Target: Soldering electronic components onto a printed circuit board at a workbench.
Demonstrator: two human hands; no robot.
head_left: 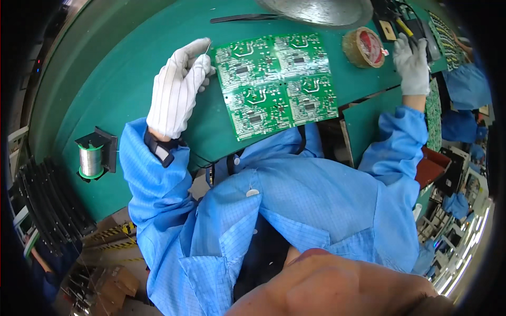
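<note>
Panel of green circuit boards [276, 87] lies flat on the green table [118, 79], a little turned, and neither hand covers it. The two gloved hands are well apart, one at each side of this panel. To the left of the panel, the left hand [178, 87] is raised from a bent forearm; its fingers are curled, and thumb and forefinger come together on a thin wire [207, 48] near the panel's upper left corner. To the right of the panel, the right arm reaches forward, with the fingers pointing away from the body, at the yellow-handled tool [403, 26]; whether they grip it, one cannot tell. Between panel and right hand stands a tape roll [352, 48]. Beyond the panel lie black tweezers [245, 17] and a round metal plate [321, 10].
</note>
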